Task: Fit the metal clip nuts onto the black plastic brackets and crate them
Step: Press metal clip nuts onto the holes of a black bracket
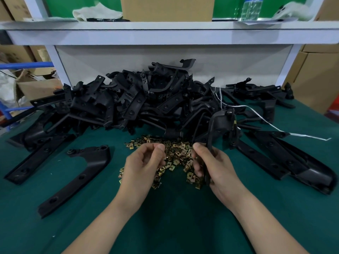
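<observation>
A green felt-like mat (pixel 174 222) covers the bench. At 9 o'clock from the hands lies a flat black strip bracket (pixel 34 162), matte and punched with round holes. Just right of it is a loose curved bracket (pixel 88 171) with a long holed arm and a broad rounded head.

The left hand (pixel 145 167) hovers with fingers curled and thumb tip against the forefinger. Whether a nut is pinched there cannot be told. Under and between both hands lies the heap of clip nuts (pixel 177 158), small folded squares of brass-coloured, shiny metal, each with a hole.

At 12 o'clock, behind the nuts, rises a tangled pile of black plastic brackets (pixel 146 101), dull and angular, blocking the foot of the white back panel.

The right hand (pixel 219 171) is wrapped around the lower arm of a held bracket (pixel 221 123), which stands upright out of the fist with its rounded head at 12 o'clock from the knuckles. The nuts lie just at 9 o'clock of that grip.

At 3 o'clock, long glossy brackets (pixel 297 165) lie flat, and a white string (pixel 266 120) trails over them.

Above, a white shelf (pixel 165 26) carries a crumpled cloth (pixel 97 11), a cardboard box (pixel 167 8) and a clear bottle (pixel 251 10).
</observation>
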Action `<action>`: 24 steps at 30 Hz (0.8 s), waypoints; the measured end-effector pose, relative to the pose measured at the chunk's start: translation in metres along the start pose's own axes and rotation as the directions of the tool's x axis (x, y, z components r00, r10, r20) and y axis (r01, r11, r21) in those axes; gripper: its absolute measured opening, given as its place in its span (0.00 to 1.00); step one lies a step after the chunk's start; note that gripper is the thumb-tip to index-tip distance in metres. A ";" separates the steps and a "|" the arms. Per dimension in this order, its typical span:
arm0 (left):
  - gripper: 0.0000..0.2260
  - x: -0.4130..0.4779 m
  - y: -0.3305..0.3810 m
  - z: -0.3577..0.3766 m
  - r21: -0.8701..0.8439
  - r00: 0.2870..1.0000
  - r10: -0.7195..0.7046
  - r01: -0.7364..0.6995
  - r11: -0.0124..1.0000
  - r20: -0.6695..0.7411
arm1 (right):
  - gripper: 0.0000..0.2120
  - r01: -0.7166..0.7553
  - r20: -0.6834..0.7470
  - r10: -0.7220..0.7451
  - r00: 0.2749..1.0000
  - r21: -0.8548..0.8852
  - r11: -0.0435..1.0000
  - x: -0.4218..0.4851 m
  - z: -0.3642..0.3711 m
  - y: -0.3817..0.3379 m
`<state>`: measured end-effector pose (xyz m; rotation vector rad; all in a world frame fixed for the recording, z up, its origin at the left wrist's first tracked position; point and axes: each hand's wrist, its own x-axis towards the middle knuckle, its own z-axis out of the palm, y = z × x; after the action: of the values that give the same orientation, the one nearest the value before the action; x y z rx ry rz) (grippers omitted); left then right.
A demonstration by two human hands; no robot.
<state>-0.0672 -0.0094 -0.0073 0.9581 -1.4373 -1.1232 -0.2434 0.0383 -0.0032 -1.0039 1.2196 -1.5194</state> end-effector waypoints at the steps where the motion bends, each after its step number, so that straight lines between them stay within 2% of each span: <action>1: 0.09 -0.001 0.000 0.000 0.006 1.000 0.000 0.000 1.000 0.003 | 0.11 0.012 -0.001 -0.012 1.000 -0.023 1.000 0.000 0.000 0.000; 4: 0.10 -0.002 -0.001 0.000 -0.004 1.000 0.010 -0.010 1.000 0.009 | 0.09 0.057 -0.038 -0.065 0.997 -0.172 0.983 -0.001 -0.003 0.001; 7: 0.11 -0.004 0.000 0.000 0.000 1.000 0.017 -0.017 1.000 0.016 | 0.08 0.129 -0.102 -0.181 0.978 -0.384 0.914 0.001 -0.008 0.004; 11: 0.12 -0.006 0.000 0.002 0.056 0.999 0.048 -0.049 0.997 0.022 | 0.13 0.168 -0.112 -0.322 0.940 -0.672 0.721 0.003 -0.014 0.014; 13: 0.13 -0.007 -0.001 0.003 0.098 0.998 0.060 -0.062 0.993 0.028 | 0.14 0.148 -0.097 -0.344 0.934 -0.772 0.618 0.003 -0.015 0.018; 16: 0.13 -0.009 -0.003 0.003 0.158 0.998 0.061 -0.064 0.985 0.022 | 0.12 0.117 -0.101 -0.331 0.938 -0.808 0.577 0.005 -0.016 0.021; 24: 0.12 -0.008 -0.004 0.002 0.166 0.997 0.076 -0.076 0.983 0.012 | 0.12 0.106 -0.104 -0.317 0.943 -0.808 0.579 0.005 -0.017 0.022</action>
<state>-0.0685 -0.0027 -0.0131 1.0078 -1.5779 -0.9619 -0.2579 0.0353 -0.0272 -1.6270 2.1254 -1.2716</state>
